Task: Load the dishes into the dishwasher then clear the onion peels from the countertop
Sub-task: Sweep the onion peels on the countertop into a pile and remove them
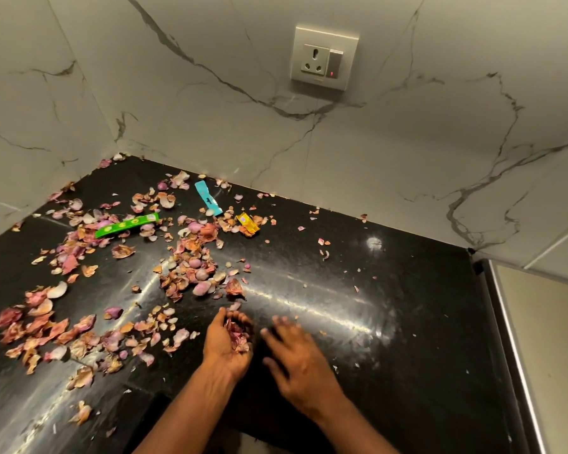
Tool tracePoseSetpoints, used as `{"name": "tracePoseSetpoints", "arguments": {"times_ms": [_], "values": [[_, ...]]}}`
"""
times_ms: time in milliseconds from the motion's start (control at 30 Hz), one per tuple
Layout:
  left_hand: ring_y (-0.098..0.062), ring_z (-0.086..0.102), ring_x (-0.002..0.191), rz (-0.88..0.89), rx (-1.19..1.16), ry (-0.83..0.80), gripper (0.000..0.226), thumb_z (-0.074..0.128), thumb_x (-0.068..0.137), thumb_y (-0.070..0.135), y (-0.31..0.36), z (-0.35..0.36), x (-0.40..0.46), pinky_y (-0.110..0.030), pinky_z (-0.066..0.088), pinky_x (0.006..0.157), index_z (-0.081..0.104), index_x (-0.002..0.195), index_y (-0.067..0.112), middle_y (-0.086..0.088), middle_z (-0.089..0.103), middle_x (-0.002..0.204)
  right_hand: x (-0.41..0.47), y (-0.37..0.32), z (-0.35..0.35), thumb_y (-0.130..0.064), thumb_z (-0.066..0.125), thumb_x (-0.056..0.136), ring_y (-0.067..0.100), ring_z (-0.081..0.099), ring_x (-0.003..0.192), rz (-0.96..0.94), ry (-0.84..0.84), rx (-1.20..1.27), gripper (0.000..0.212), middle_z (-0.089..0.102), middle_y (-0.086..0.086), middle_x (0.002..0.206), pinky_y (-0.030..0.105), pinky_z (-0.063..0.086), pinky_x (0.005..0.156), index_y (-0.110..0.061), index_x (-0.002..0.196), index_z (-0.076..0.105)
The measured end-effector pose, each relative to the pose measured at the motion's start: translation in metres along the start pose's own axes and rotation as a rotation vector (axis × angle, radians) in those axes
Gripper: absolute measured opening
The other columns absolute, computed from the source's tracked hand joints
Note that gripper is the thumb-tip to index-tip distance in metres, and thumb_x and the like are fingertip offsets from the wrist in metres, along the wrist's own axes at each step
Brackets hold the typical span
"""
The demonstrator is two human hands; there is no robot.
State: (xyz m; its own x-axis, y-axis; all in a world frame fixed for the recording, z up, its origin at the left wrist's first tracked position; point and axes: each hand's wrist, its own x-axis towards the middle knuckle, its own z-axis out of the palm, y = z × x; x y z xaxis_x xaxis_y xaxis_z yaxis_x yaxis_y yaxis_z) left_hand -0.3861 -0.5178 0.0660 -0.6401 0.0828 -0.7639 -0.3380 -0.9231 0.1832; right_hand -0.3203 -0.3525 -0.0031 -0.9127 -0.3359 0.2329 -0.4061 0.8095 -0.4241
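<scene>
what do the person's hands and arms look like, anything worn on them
Both arms are bare from the bottom edge of the picture up: no sleeves, gloves, watch, bangles or rings show on the left hand or the right hand. The right hand is motion-blurred, so small details there are unclear.

Onion peels (191,267) litter the left and middle of the black surface (391,290), thickest toward the corner where two marble walls (210,109) close it off. Among them lie a green wrapper (127,225), a blue wrapper (208,198) and a yellow wrapper (248,223). The surface's right half carries only scattered flecks, so a hand could sweep there up to the edge.
</scene>
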Motion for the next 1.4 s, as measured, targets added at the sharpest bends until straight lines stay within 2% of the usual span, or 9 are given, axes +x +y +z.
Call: {"name": "tracePoseSetpoints", "arguments": {"times_ms": [133, 367, 500, 633, 833, 967, 1100, 1233, 1400], "values": [[-0.008, 0.056, 0.046, -0.011, 0.002, -0.025, 0.033, 0.052, 0.107, 0.031, 0.002, -0.005, 0.006, -0.020, 0.052, 0.045, 0.057, 0.078, 0.016, 0.006, 0.056, 0.056, 0.004, 0.008, 0.006, -0.035, 0.055, 0.104, 0.022, 0.057, 0.136, -0.128, 0.057, -0.083, 0.036, 0.064, 0.003, 0.144, 0.040, 0.045, 0.116, -0.021, 0.133, 0.069], [-0.008, 0.056, 0.051, -0.026, -0.004, -0.021, 0.034, 0.055, 0.106, 0.030, 0.003, -0.003, -0.004, -0.021, 0.053, 0.046, 0.060, 0.076, 0.016, 0.004, 0.058, 0.062, 0.012, 0.071, -0.044, -0.009, 0.074, 0.093, 0.017, 0.057, 0.107, 0.290, 0.301, 0.045, 0.014, 0.063, -0.001, 0.116, 0.035, 0.051, 0.095, -0.013, 0.107, 0.077], [-0.008, 0.057, 0.052, -0.024, 0.016, -0.031, 0.032, 0.056, 0.106, 0.031, 0.001, -0.003, -0.003, -0.021, 0.053, 0.046, 0.061, 0.077, 0.016, 0.004, 0.059, 0.064, 0.032, 0.104, -0.063, -0.027, 0.054, 0.107, 0.026, 0.029, 0.154, 0.573, 0.092, 0.046, 0.051, 0.033, 0.005, 0.166, 0.040, 0.020, 0.128, -0.012, 0.155, 0.046], [-0.008, 0.058, 0.051, -0.028, 0.030, -0.036, 0.033, 0.056, 0.106, 0.032, -0.001, -0.002, -0.002, -0.020, 0.053, 0.045, 0.061, 0.077, 0.017, 0.004, 0.059, 0.063, 0.023, 0.087, -0.050, -0.035, 0.034, 0.113, 0.013, -0.007, 0.159, 0.465, -0.137, 0.013, 0.059, -0.007, -0.008, 0.166, 0.032, -0.007, 0.129, -0.021, 0.165, 0.011], [-0.007, 0.058, 0.051, -0.021, 0.058, -0.053, 0.032, 0.058, 0.105, 0.034, -0.002, -0.004, 0.000, -0.020, 0.052, 0.045, 0.061, 0.077, 0.018, 0.004, 0.059, 0.065, -0.029, 0.045, -0.030, 0.004, 0.047, 0.095, 0.005, 0.027, 0.154, 0.240, -0.014, 0.028, 0.065, 0.036, -0.008, 0.162, 0.021, 0.013, 0.127, -0.020, 0.155, 0.047], [-0.007, 0.058, 0.053, -0.021, 0.088, -0.056, 0.032, 0.059, 0.104, 0.034, -0.002, -0.005, 0.001, -0.020, 0.052, 0.046, 0.061, 0.076, 0.019, 0.004, 0.059, 0.066, -0.034, 0.043, -0.073, 0.005, 0.069, 0.087, -0.005, 0.067, 0.110, 0.405, 0.155, 0.161, 0.043, 0.075, -0.017, 0.118, 0.018, 0.050, 0.102, -0.027, 0.113, 0.080], [-0.007, 0.057, 0.052, -0.025, 0.112, -0.071, 0.030, 0.060, 0.103, 0.031, -0.004, -0.005, -0.001, -0.020, 0.052, 0.046, 0.060, 0.076, 0.019, 0.005, 0.059, 0.064, -0.040, 0.050, -0.117, -0.019, 0.086, 0.083, -0.005, 0.067, 0.090, 0.667, 0.036, 0.198, 0.019, 0.070, -0.020, 0.097, 0.024, 0.056, 0.088, -0.032, 0.094, 0.078], [-0.007, 0.057, 0.050, -0.010, 0.130, -0.073, 0.027, 0.062, 0.101, 0.029, -0.005, -0.006, -0.003, -0.019, 0.052, 0.046, 0.059, 0.077, 0.018, 0.006, 0.059, 0.062, -0.057, 0.044, -0.117, -0.030, 0.096, 0.068, 0.003, 0.069, 0.079, 0.893, -0.255, 0.175, 0.039, 0.066, -0.010, 0.096, 0.025, 0.057, 0.077, -0.030, 0.095, 0.068], [-0.006, 0.058, 0.049, 0.008, 0.163, -0.065, 0.020, 0.063, 0.102, 0.027, -0.007, -0.003, -0.011, -0.019, 0.052, 0.045, 0.064, 0.084, 0.017, 0.006, 0.060, 0.061, -0.036, 0.023, -0.079, -0.013, 0.090, 0.076, -0.001, 0.067, 0.082, 0.793, 0.094, 0.376, 0.028, 0.068, -0.007, 0.096, 0.017, 0.055, 0.075, -0.030, 0.089, 0.072]]}}
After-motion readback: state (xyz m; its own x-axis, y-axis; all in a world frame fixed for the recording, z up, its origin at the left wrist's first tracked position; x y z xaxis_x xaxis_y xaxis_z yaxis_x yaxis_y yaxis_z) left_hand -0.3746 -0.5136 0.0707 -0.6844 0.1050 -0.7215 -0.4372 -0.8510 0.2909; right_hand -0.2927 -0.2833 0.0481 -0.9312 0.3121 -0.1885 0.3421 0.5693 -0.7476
